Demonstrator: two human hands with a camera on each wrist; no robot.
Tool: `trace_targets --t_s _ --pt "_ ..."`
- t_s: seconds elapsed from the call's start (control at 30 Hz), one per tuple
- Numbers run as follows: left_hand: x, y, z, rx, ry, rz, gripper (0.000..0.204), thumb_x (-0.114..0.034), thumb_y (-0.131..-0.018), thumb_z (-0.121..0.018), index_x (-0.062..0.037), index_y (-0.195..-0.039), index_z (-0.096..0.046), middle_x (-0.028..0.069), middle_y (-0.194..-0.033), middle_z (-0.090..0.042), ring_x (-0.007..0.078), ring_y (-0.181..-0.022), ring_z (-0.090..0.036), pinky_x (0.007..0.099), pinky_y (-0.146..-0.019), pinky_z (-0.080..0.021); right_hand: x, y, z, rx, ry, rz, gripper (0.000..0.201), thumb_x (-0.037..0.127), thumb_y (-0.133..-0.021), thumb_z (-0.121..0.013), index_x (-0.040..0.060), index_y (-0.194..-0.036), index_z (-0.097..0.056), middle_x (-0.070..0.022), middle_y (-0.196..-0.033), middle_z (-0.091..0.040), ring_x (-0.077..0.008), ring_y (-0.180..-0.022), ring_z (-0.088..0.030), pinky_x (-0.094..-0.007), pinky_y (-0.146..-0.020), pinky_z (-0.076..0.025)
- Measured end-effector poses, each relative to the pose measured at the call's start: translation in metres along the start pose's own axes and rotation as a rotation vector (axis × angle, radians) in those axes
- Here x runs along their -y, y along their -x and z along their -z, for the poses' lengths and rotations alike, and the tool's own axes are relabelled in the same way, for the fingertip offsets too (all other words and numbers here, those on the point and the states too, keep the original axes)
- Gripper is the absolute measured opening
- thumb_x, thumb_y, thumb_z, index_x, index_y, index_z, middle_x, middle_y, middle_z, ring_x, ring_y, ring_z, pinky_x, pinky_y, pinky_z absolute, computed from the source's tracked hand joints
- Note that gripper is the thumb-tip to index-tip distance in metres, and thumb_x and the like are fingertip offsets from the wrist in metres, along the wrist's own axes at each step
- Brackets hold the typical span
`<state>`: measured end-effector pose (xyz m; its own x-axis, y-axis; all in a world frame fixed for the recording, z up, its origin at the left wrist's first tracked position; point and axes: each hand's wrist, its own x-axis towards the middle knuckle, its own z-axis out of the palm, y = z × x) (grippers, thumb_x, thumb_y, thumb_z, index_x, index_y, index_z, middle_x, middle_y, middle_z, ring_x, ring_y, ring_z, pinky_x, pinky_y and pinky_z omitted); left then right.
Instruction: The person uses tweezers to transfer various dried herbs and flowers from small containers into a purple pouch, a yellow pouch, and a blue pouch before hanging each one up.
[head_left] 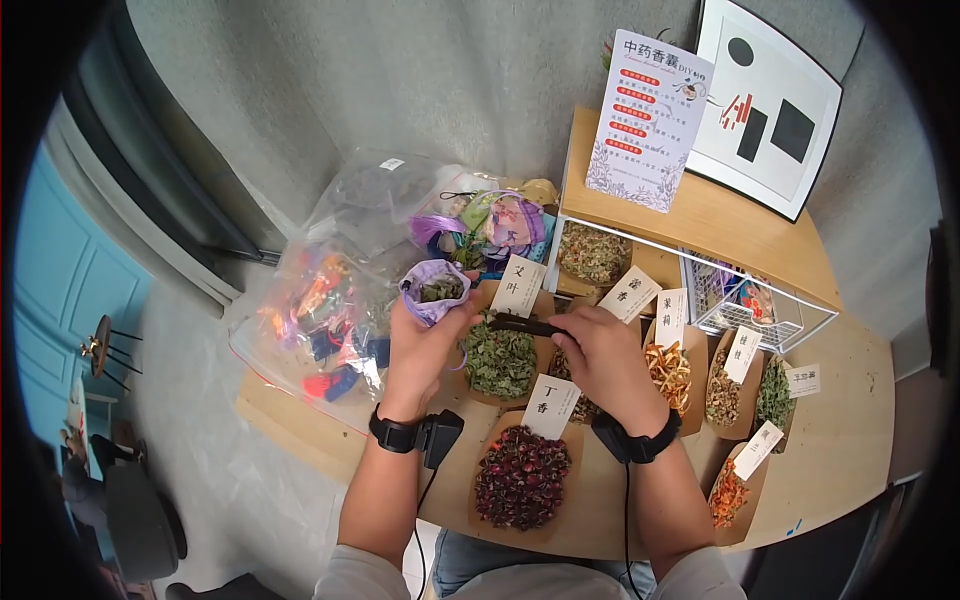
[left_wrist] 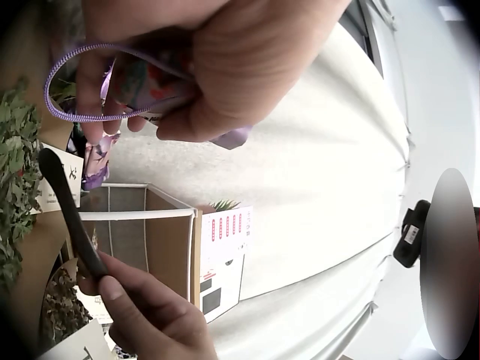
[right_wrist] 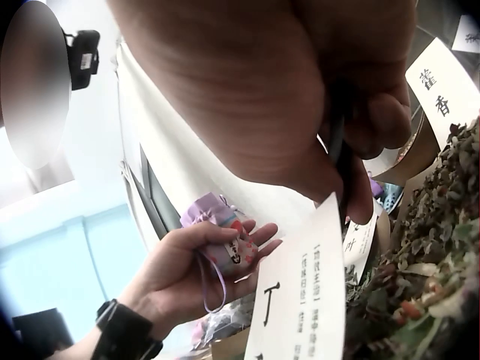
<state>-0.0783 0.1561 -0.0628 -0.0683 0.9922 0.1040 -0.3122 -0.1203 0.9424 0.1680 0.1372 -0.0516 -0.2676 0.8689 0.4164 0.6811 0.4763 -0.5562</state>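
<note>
My left hand [head_left: 420, 350] holds a small lilac drawstring pouch [right_wrist: 225, 234], its mouth open upward and dried green leaves [head_left: 440, 290] showing inside. A purple cord loop [left_wrist: 82, 51] hangs from the pouch. Between the thumb and fingers of my right hand [head_left: 608, 358] is a slim dark utensil [left_wrist: 71, 210] with a rounded tip, pointing left toward the pouch. That tip is over a paper tray of dried green leaves [head_left: 500, 362]. Behind those leaves stands a white label card [head_left: 519, 286]. Most of the utensil is hidden by my fingers in the right wrist view.
Dark red dried buds [head_left: 522, 480] fill the nearest tray. More trays with label cards stand to the right, one with orange pieces [head_left: 730, 498]. A plastic bag [head_left: 320, 310] of colourful pouches lies left. Behind are a white wire basket [head_left: 765, 325] and a wooden shelf [head_left: 740, 240] with a sign [head_left: 650, 120].
</note>
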Motion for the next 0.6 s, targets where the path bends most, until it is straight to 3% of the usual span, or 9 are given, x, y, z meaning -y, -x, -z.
trace_targets --t_s 0.17,0.3,0.4,0.47,0.6 --pt "0.006 -0.002 0.004 -0.031 -0.124 -0.016 0.031 0.006 -0.090 -0.079 0.0006 -0.120 -0.071 0.0092 -0.106 -0.077 0.0177 -0.094 -0.075 0.0325 -0.079 -0.061 0.008 0.001 0.027 0.150 0.129 -0.041 0.018 0.006 -0.091 -0.076 0.0035 -0.108 -0.079 -0.0141 -0.099 -0.072 -0.0381 -0.097 -0.070 -0.0480 -0.085 -0.058" --pt "0.005 -0.001 0.000 -0.072 -0.126 -0.037 0.032 0.007 -0.086 -0.084 0.0012 -0.115 -0.072 0.0043 -0.090 -0.075 0.0138 -0.080 -0.073 0.0296 -0.073 -0.058 0.010 -0.001 0.029 0.106 0.106 -0.032 0.018 0.006 -0.091 -0.076 0.0035 -0.109 -0.079 -0.0143 -0.100 -0.071 -0.0376 -0.096 -0.070 -0.0474 -0.085 -0.058" --pt "0.005 0.000 0.000 -0.065 -0.146 -0.048 0.033 0.006 -0.085 -0.086 0.0005 -0.115 -0.072 0.0047 -0.093 -0.076 0.0138 -0.082 -0.073 0.0303 -0.075 -0.059 0.012 -0.001 0.009 0.044 0.019 0.028 0.018 0.006 -0.091 -0.076 0.0026 -0.108 -0.078 -0.0147 -0.098 -0.071 -0.0368 -0.095 -0.070 -0.0471 -0.084 -0.058" --pt "0.004 0.000 0.000 -0.069 -0.150 -0.045 0.033 0.006 -0.085 -0.087 0.0003 -0.115 -0.072 0.0044 -0.094 -0.076 0.0137 -0.083 -0.073 0.0303 -0.076 -0.059 0.018 0.001 0.001 0.096 0.045 0.147 0.018 0.005 -0.090 -0.075 0.0020 -0.108 -0.078 -0.0145 -0.096 -0.070 -0.0357 -0.096 -0.069 -0.0472 -0.083 -0.059" --pt "-0.001 0.001 -0.001 -0.077 -0.145 -0.038 0.034 0.005 -0.085 -0.088 -0.0006 -0.115 -0.072 0.0039 -0.097 -0.076 0.0135 -0.084 -0.073 0.0304 -0.077 -0.059 0.026 0.002 0.016 0.124 0.119 0.124 0.017 0.004 -0.089 -0.074 0.0014 -0.106 -0.078 -0.0137 -0.094 -0.069 -0.0346 -0.097 -0.068 -0.0470 -0.083 -0.058"
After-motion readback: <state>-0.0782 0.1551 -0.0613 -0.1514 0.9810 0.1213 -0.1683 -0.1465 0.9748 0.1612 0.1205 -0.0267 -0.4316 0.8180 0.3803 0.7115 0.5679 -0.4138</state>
